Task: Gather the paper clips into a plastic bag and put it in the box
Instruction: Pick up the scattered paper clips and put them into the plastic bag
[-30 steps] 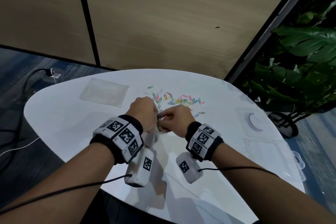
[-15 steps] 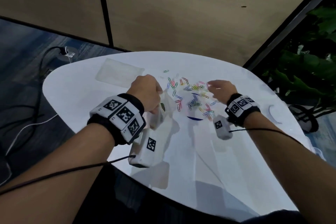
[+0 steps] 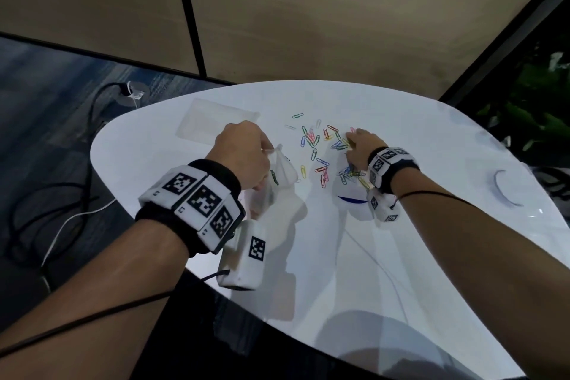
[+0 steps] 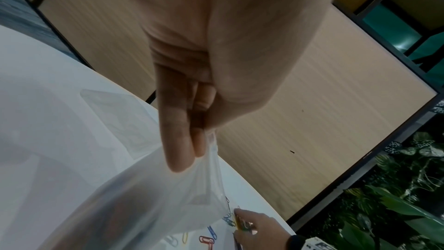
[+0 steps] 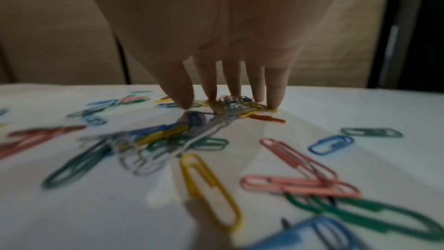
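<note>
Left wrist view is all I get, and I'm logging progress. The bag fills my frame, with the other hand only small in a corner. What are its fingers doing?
Observer: The right hand has its fingers spread, tips pressed down around a bunched heap of paper clips.
Operator: Many loose ones besides?
Observer: Yes, plenty lie scattered on the white table between both hands.
Operator: Anything off to the right?
Observer: A pale ring-shaped thing lies near the right edge. I cannot tell what it is.

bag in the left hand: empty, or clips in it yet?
Not empty. The plastic bag, pinched at its rim by the left hand, shows a green clip through its wall in the head view. How many it holds: cannot tell.
</note>
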Available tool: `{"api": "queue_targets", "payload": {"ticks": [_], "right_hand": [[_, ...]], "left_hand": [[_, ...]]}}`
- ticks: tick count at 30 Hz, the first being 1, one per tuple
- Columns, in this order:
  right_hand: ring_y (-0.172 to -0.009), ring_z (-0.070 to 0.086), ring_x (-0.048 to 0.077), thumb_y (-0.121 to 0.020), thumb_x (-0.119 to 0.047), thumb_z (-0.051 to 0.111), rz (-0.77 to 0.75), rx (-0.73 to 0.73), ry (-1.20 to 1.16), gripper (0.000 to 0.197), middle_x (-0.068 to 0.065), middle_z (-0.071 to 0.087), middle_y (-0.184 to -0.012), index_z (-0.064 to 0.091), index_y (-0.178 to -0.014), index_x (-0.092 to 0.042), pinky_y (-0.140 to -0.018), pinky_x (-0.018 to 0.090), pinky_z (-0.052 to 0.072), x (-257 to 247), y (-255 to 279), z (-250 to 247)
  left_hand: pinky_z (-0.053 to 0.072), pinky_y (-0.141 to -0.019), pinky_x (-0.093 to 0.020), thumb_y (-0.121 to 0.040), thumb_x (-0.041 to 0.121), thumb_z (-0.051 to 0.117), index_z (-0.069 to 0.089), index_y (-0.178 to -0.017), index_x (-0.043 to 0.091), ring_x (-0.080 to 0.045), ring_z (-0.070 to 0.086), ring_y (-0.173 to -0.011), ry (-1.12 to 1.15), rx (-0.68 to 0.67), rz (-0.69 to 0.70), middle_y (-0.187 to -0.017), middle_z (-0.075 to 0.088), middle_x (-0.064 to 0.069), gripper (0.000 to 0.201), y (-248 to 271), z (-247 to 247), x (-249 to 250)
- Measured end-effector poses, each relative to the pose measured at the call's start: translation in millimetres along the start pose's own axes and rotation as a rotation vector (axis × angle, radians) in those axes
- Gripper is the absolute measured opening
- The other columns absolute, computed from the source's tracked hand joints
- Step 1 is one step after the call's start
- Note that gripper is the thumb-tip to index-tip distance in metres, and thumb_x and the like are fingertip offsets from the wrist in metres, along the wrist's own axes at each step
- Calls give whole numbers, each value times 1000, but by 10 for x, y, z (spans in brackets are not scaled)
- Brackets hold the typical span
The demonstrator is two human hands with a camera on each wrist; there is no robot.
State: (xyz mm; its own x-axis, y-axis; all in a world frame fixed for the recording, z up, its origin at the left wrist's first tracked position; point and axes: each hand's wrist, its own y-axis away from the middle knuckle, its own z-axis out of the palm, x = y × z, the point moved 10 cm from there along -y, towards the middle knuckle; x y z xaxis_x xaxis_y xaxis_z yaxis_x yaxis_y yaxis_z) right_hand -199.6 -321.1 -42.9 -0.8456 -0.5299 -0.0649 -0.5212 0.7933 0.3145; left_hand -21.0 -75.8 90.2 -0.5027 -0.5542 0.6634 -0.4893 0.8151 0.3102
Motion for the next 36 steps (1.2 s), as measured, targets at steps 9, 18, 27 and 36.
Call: {"api": "queue_targets", "payload": {"ticks": [9, 18, 27, 36], "right_hand": [[-88, 68, 27, -85, -13, 64, 179, 199, -191, 16, 10, 74, -92, 79, -89, -11, -84, 31, 57, 293, 278, -194], [-96, 71, 23, -87, -2, 67, 292, -103, -1665, 26, 21, 70, -111, 65, -110, 9, -82, 24, 59, 143, 860, -280], [-87, 70, 22, -90, 4, 60, 46, -368, -1567, 23, 20, 70, -99, 63, -108, 16, -76, 20, 58, -1239, 1632, -424], [-63, 59, 9, -86, -11, 63, -154, 112, -606, 21, 2, 71, -76, 77, -100, -14, -60, 15, 46, -1327, 1675, -659]], "left_hand": [[64, -83, -45, -93, -4, 53, 75, -103, 6, -39, 75, -85, -5, -14, 33, -80, 76, -20, 26, -7, 125, 49], [65, -80, -45, -90, -6, 58, 76, -106, 1, -41, 75, -88, -42, -38, 43, -90, 76, -24, 25, -20, 153, 111], [65, -79, -44, -90, -2, 61, 78, -101, 2, -38, 76, -85, -3, -64, 74, -87, 78, -20, 21, 100, 259, 207], [66, -74, -44, -93, -3, 57, 76, -97, 0, -33, 78, -73, 25, -107, 77, -77, 78, -20, 19, 169, 343, 275]]}}
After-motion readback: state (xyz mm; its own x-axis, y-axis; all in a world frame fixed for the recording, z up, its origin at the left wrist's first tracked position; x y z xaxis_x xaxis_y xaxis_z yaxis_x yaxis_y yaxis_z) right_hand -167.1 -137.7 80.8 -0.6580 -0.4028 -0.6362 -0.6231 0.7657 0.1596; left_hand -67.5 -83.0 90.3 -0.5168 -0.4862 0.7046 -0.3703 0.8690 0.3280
